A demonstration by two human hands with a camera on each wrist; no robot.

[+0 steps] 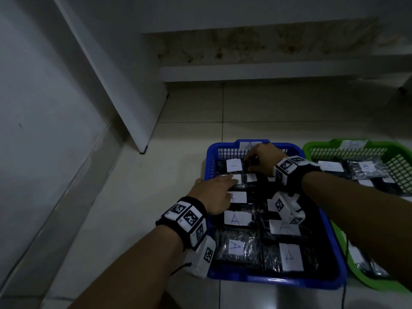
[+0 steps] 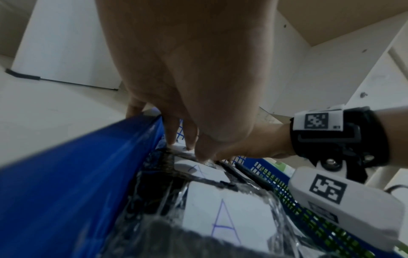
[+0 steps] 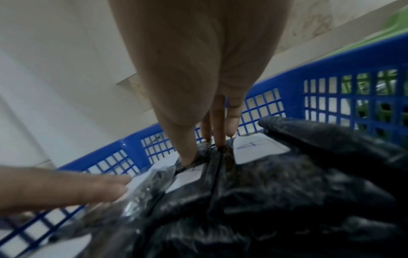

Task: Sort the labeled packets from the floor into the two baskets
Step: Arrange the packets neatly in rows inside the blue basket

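Tiled floor (image 1: 133,186): no loose packets visible. Blue basket (image 1: 276,281) packed with A packets (image 1: 234,247); green basket (image 1: 401,166) part-filled. Left hand (image 1: 215,195) flat, pressing; right hand (image 1: 263,160) pinching far packet (image 3: 220,174). Judged near completion.

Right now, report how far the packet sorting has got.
Done: the blue basket is packed with A-labeled packets, and the green basket holds more. In hand: the right hand pinches a packet at the blue basket's far end while the left hand presses its neighbours flat. Left: no loose packets show on the visible floor.
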